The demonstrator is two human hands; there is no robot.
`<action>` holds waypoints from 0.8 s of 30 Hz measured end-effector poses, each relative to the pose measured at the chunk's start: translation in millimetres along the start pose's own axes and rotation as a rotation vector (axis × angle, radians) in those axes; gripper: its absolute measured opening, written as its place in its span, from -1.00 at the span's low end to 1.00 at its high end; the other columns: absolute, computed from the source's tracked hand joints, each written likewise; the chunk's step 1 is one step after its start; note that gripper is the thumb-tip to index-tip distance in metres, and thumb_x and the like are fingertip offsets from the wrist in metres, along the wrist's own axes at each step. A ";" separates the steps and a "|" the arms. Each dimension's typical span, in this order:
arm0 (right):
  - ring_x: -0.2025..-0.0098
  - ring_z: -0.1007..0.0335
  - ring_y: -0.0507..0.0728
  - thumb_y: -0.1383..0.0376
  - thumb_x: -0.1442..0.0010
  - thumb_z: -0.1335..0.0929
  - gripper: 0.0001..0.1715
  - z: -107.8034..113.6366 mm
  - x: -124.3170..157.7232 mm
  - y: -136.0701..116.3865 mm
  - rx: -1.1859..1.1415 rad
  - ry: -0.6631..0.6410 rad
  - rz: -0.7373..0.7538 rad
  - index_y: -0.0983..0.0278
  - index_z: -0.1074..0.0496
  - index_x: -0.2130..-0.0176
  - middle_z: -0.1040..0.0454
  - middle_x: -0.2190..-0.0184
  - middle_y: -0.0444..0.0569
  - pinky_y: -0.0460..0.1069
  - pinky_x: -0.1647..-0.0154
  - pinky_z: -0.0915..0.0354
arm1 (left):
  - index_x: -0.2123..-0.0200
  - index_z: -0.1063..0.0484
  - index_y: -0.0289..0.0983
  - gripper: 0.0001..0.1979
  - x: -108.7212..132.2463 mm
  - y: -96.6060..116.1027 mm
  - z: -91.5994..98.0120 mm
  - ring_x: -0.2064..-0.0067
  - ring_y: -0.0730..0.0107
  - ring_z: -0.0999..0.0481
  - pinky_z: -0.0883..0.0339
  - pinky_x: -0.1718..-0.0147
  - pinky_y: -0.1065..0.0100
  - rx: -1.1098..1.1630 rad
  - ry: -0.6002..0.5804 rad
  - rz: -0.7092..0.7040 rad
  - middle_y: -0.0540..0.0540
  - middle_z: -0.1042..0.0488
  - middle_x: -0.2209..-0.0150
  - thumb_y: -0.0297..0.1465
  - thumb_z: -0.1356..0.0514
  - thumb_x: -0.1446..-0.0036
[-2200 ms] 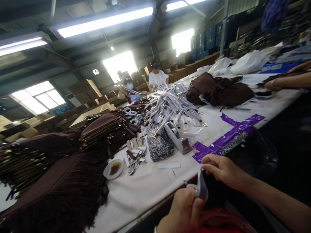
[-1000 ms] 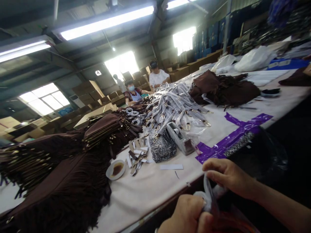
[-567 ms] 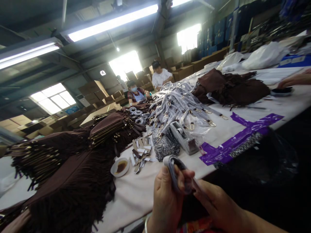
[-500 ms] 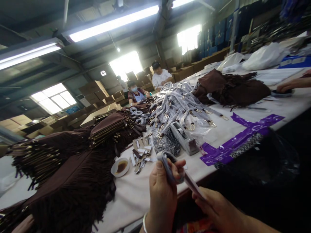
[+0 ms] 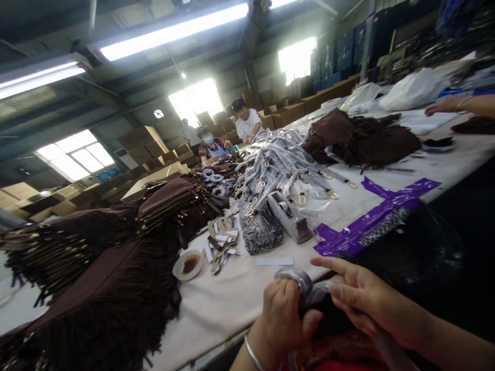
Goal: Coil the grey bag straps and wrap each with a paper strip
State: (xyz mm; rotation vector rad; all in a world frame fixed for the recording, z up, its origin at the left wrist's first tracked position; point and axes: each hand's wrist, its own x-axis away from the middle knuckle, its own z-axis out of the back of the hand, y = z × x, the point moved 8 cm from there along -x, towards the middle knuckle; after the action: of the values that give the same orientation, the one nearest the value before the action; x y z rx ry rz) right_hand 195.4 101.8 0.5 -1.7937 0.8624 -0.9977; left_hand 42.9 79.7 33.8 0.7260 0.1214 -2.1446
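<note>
A grey strap (image 5: 296, 275) in clear plastic is rolled into a coil at the table's front edge. My left hand (image 5: 282, 312), with a bangle at its wrist, is closed around the coil. To its right, my right hand (image 5: 363, 291) has the strap's loose length running between thumb and fingers, its index finger stretched out. The tail of the strap hangs below that hand. Just behind the coil lies a white paper strip (image 5: 275, 262). Beyond it are a black-and-white speckled bundle (image 5: 261, 232) and a grey tape dispenser (image 5: 290, 219).
A pile of plastic-wrapped straps with metal clasps (image 5: 284, 159) rises mid-table. Brown fringed bags (image 5: 96, 273) are stacked left, beside a small dish (image 5: 188, 265) and cut strips (image 5: 222, 242). Purple tape (image 5: 371, 221) holds a clear bag at the edge. A co-worker's hand (image 5: 444, 105) reaches in right.
The strap coil has moved down and right with my left hand, which has turned knuckles up. My right hand has risen beside it. The co-worker's hand has left the dark roll at right.
</note>
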 end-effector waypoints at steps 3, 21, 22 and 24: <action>0.57 -0.29 0.00 -0.08 -0.17 -0.47 -0.27 15.9 -10.2 -19.1 0.336 -0.034 0.119 0.26 -0.43 -0.17 -0.53 0.38 -0.10 -0.09 0.54 -0.24 | 0.33 -0.30 -0.22 -0.69 12.9 1.6 -11.6 0.46 0.24 -0.39 -0.09 0.50 0.21 0.082 -0.058 0.079 -0.10 -0.44 0.47 -0.17 0.03 -0.39; 0.30 -0.48 0.20 -0.24 -0.40 -0.11 -0.28 -53.8 0.4 -8.8 0.296 -0.221 0.515 0.28 -0.43 0.09 -0.56 0.29 0.06 0.07 0.20 -0.44 | 0.47 -0.43 -0.28 -0.42 15.8 19.6 -33.1 0.67 0.54 -0.16 -0.09 0.62 0.47 2.179 0.036 1.036 0.10 -0.19 0.74 0.15 -0.21 -0.19; 0.25 -0.49 0.22 -0.21 -0.41 -0.11 -0.31 -58.3 1.7 -6.1 0.264 -0.219 0.489 0.27 -0.43 0.08 -0.57 0.25 0.08 0.08 0.14 -0.44 | 0.47 -0.45 -0.28 -0.45 13.0 16.5 -33.1 0.67 0.55 -0.16 -0.10 0.62 0.49 2.215 0.096 1.043 0.12 -0.18 0.74 0.12 -0.26 -0.17; 0.17 -0.46 0.23 -0.15 -0.44 -0.11 -0.38 -64.0 4.0 -1.0 0.240 -0.207 0.445 0.25 -0.43 0.14 -0.55 0.16 0.09 0.11 0.06 -0.42 | 0.47 -0.47 -0.29 -0.47 9.8 10.9 -34.2 0.67 0.56 -0.21 -0.12 0.63 0.51 2.240 0.177 1.057 0.13 -0.19 0.74 0.09 -0.33 -0.12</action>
State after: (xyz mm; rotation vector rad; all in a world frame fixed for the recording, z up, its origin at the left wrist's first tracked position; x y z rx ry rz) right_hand 140.5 75.8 20.9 -1.3899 0.9156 -0.5878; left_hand 62.1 77.2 2.1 1.4639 -2.2108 -0.3526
